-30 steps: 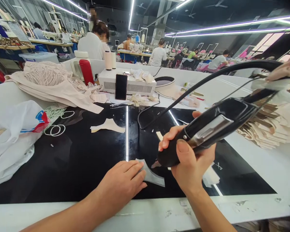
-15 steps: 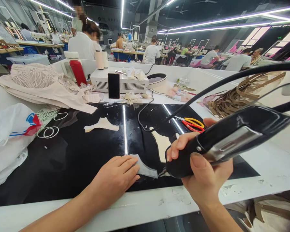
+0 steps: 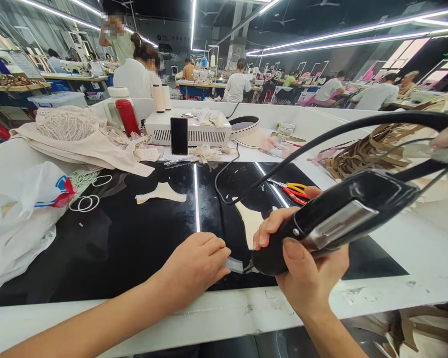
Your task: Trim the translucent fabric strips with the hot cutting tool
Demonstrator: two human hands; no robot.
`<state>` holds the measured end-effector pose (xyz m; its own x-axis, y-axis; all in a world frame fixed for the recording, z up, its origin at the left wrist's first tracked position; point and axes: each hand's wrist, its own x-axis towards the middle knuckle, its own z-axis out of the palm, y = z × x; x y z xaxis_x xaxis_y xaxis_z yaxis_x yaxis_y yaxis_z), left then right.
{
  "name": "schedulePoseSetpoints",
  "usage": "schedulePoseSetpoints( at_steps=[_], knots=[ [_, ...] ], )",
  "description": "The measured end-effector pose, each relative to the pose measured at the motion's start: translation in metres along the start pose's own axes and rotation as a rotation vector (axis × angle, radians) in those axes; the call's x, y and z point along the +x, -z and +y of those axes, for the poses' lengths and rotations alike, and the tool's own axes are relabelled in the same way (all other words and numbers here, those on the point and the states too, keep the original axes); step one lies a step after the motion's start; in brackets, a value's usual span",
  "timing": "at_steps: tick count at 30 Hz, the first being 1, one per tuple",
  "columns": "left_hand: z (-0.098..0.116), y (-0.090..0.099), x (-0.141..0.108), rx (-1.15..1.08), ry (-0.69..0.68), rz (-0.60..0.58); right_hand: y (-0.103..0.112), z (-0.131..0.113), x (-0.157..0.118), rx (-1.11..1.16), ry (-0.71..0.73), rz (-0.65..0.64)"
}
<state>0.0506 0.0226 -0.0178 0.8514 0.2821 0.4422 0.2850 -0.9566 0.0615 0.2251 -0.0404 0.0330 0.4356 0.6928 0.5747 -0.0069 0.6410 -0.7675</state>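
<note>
My right hand (image 3: 306, 253) is wrapped round a black corded handheld tool (image 3: 336, 214) with a silver lever on its side, thumb on the near side. Its narrow metal tip points down-left and meets the right end of a small curved grey fabric piece (image 3: 236, 265). Fingers curled, my left hand (image 3: 196, 266) grips this piece against the black mat (image 3: 134, 258) and covers most of it. Behind the tool's tip lies a cream cut piece (image 3: 248, 221), partly hidden by my right hand. A second cream piece (image 3: 161, 193) rests farther left.
Orange- and red-handled pliers (image 3: 294, 191) lie beyond my right hand. The tool's black cable (image 3: 328, 130) arches over the right side. Behind the mat stand a phone (image 3: 179, 135) and a white vented box (image 3: 205, 132). A white plastic bag (image 3: 26, 223) and beige lace garments (image 3: 70, 132) occupy the left.
My left hand has slid right along the grey piece, covering more of it, and its fingers are more curled. The tool's rear end has swung left and down a little; its tip stays at the piece's end.
</note>
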Motion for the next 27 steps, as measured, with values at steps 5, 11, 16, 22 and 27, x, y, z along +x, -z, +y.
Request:
schedulePoseSetpoints(
  at_steps=[5,11,16,22,27],
  knots=[
    [0.005,-0.01,0.007,-0.034,0.031,-0.001,0.0,0.0,0.0,0.024,0.002,-0.009],
    [0.007,-0.015,0.002,-0.087,0.023,0.037,0.0,0.001,0.001,0.03,0.008,-0.021],
    [0.008,-0.017,0.0,-0.078,0.019,0.058,0.001,0.001,0.002,0.002,0.007,-0.01],
    [0.008,-0.02,-0.001,-0.059,-0.009,0.111,0.002,0.001,0.002,0.007,0.024,-0.017],
    [0.009,-0.022,-0.001,-0.031,-0.018,0.105,0.003,-0.003,0.007,0.009,0.016,0.004]
  ],
)
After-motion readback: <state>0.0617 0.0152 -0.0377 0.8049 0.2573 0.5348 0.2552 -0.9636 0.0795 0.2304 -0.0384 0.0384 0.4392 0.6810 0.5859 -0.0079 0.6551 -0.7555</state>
